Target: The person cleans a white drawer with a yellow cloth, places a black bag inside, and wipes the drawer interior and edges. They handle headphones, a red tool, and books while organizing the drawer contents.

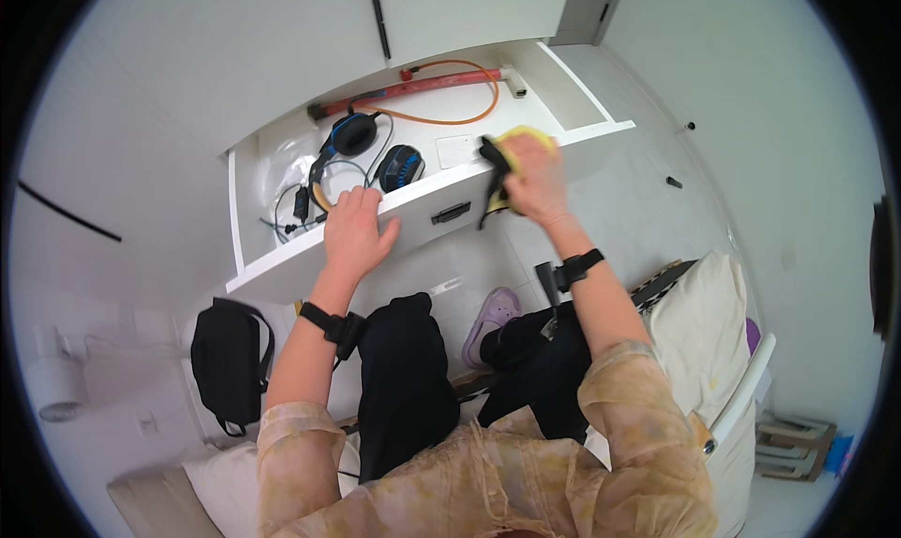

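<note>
A white drawer (422, 198) stands pulled out in front of me. My left hand (357, 232) rests over its front edge, fingers on the rim and thumb outside. My right hand (536, 179) grips a yellow and black cloth (496, 159) against the front rim, right of the dark handle (450, 213). Inside the drawer lie a black and blue headset (353, 135) with its cable, a red tube (422, 86), an orange cord (486, 115) and a white card-like square (456, 151). Clear plastic wrapping (287, 163) sits at the drawer's left side.
A black bag (227, 365) stands on the floor at the left, near a white lamp-like device (56, 383). My lilac clog (489, 320) is below the drawer. Cream cushions (697, 320) lie at my right. A small dark object (673, 182) is on the tiled floor.
</note>
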A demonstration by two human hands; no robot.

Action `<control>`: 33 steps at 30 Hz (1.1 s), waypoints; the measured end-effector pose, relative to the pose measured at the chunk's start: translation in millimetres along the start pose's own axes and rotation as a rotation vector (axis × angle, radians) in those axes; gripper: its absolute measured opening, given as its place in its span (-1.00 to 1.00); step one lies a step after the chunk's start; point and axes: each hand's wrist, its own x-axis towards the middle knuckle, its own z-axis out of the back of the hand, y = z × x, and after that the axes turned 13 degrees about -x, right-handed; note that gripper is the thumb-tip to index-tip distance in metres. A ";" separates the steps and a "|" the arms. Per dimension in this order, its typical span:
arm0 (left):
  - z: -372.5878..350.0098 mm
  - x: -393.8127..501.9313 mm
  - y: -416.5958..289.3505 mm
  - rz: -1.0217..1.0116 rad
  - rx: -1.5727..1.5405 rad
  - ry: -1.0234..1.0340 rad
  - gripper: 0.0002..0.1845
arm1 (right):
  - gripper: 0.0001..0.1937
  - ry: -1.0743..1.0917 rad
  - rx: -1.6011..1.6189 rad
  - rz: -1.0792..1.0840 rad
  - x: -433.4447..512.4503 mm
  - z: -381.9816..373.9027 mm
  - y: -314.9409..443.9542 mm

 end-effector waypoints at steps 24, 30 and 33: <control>6.8 7.5 -3.4 0.021 -0.011 0.144 -0.54 | -0.51 -0.568 2.058 -1.568 -79.2 -159.6 -15.7; 4.5 11.5 -3.5 0.032 0.001 0.183 -0.56 | -0.39 -0.411 1.264 -1.234 -113.8 -154.8 -45.5; 2.9 12.3 -3.7 0.014 0.005 0.179 -0.57 | -0.07 0.076 0.628 -0.759 -142.1 -174.7 7.4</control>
